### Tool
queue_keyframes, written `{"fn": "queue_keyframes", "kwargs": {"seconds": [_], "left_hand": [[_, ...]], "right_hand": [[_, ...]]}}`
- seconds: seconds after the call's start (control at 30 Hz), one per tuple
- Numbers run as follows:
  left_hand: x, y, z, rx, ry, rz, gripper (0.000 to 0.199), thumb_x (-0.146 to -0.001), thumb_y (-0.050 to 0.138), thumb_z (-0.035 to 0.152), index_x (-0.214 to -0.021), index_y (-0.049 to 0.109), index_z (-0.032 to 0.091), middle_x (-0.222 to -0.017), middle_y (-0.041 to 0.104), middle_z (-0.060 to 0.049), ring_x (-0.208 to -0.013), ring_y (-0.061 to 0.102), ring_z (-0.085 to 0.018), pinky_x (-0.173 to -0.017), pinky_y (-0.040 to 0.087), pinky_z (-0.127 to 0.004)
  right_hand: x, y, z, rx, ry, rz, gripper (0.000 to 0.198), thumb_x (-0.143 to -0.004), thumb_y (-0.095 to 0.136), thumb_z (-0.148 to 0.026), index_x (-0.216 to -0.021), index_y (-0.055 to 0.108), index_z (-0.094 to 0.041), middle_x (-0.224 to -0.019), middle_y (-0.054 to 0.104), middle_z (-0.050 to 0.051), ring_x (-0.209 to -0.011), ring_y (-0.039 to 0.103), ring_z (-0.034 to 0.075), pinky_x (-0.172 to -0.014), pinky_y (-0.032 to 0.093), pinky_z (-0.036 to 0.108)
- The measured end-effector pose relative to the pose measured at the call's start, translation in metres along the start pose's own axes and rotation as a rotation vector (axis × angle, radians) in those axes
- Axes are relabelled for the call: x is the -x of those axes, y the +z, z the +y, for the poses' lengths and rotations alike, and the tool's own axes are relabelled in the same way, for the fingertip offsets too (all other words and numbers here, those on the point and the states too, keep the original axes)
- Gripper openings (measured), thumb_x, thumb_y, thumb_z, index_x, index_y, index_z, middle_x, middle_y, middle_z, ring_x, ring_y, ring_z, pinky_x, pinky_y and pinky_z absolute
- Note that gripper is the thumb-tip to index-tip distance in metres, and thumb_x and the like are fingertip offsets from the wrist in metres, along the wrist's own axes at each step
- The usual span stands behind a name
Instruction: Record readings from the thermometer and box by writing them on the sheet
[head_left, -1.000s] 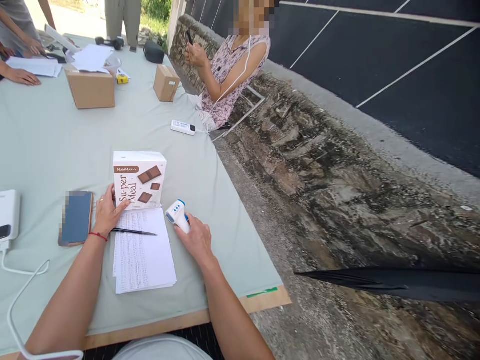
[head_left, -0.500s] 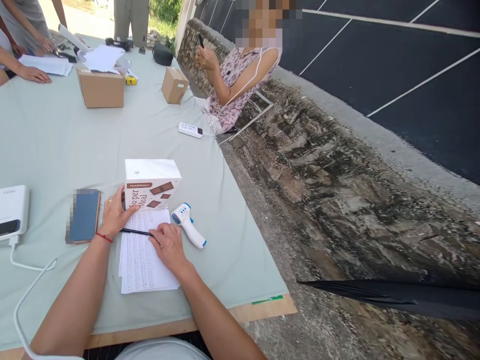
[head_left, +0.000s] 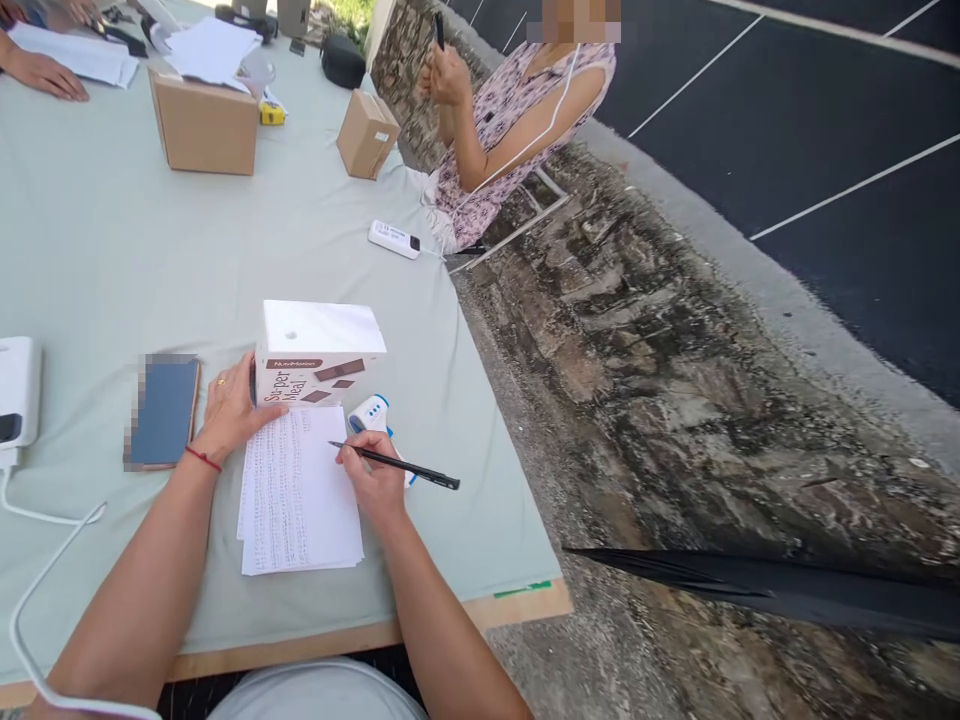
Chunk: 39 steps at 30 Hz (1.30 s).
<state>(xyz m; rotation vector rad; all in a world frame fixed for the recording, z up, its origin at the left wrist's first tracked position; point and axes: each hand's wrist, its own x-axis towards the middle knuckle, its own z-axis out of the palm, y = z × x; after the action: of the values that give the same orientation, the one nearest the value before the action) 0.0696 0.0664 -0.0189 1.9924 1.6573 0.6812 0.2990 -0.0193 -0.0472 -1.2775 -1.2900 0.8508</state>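
My right hand (head_left: 375, 480) grips a black pen (head_left: 420, 470), its tip over the right part of a written sheet (head_left: 300, 500). Rows of handwriting cover the left part of the paper. My left hand (head_left: 229, 405) clasps the lower left corner of a white printed box (head_left: 322, 325), thumb along the bottom of its front and fingers at its side. The box stands upright at the paper's far edge. Beside my right hand lies a white and blue infrared thermometer (head_left: 370, 412), partly covered by that hand. A phone (head_left: 166, 412) lies left of my left hand.
A white power bank (head_left: 19, 385) with a cable (head_left: 52, 520) is at the left. Farther off are cardboard boxes (head_left: 206, 125), a small white device (head_left: 394, 240) and a seated person (head_left: 510, 140). Another person's hand (head_left: 49, 75) rests at the far left. The table edge (head_left: 517, 605) runs along my right.
My right hand has raised the pen off the paper and turned it, its tip now toward the page. My left hand stays at the box. The view has shifted slightly.
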Motion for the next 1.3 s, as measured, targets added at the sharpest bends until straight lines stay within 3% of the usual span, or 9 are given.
{"fn": "queue_keyframes", "kwargs": {"seconds": [0.13, 0.4, 0.57, 0.87, 1.3], "left_hand": [[0.001, 0.003, 0.002, -0.091, -0.031, -0.005, 0.099, -0.069, 0.082, 0.05, -0.149, 0.033, 0.018, -0.142, 0.054, -0.019, -0.137, 0.046, -0.04, -0.111, 0.035, -0.055], [-0.003, 0.009, 0.008, -0.117, -0.027, 0.006, 0.1, -0.067, 0.084, 0.042, -0.149, 0.031, 0.019, -0.146, 0.052, -0.02, -0.137, 0.045, -0.04, -0.113, 0.034, -0.058], [-0.003, 0.008, 0.013, -0.125, -0.046, -0.015, 0.1, -0.067, 0.086, 0.041, -0.149, 0.032, 0.021, -0.149, 0.05, -0.018, -0.139, 0.044, -0.04, -0.114, 0.034, -0.057], [-0.003, 0.007, 0.018, -0.154, -0.052, -0.037, 0.091, -0.067, 0.087, 0.043, -0.145, 0.041, 0.024, -0.147, 0.052, -0.015, -0.141, 0.041, -0.042, -0.114, 0.033, -0.059], [-0.003, 0.007, 0.018, -0.152, -0.076, -0.037, 0.092, -0.066, 0.087, 0.044, -0.144, 0.043, 0.025, -0.147, 0.052, -0.015, -0.139, 0.042, -0.043, -0.114, 0.033, -0.061]], "right_hand": [[-0.012, 0.022, 0.006, -0.122, 0.067, 0.03, 0.01, -0.083, 0.061, -0.033, -0.086, 0.061, -0.023, -0.067, 0.06, -0.003, -0.06, 0.058, 0.014, -0.061, 0.049, 0.029], [-0.01, 0.03, 0.018, 0.048, 0.094, 0.126, 0.007, -0.074, 0.061, -0.029, -0.074, 0.061, -0.022, -0.063, 0.058, -0.003, -0.054, 0.049, 0.012, -0.051, 0.041, 0.025], [-0.009, 0.027, 0.007, 0.148, 0.039, 0.051, 0.011, -0.076, 0.06, -0.028, -0.066, 0.058, -0.022, -0.059, 0.057, -0.003, -0.053, 0.048, 0.012, -0.051, 0.042, 0.026], [-0.009, 0.025, -0.003, 0.192, -0.063, 0.007, 0.011, -0.079, 0.058, -0.023, -0.068, 0.056, -0.024, -0.059, 0.057, -0.005, -0.051, 0.048, 0.011, -0.049, 0.041, 0.025], [-0.01, 0.026, -0.004, 0.207, -0.009, -0.049, 0.011, -0.079, 0.058, -0.025, -0.068, 0.057, -0.023, -0.059, 0.057, -0.004, -0.053, 0.05, 0.012, -0.052, 0.043, 0.026]]}}
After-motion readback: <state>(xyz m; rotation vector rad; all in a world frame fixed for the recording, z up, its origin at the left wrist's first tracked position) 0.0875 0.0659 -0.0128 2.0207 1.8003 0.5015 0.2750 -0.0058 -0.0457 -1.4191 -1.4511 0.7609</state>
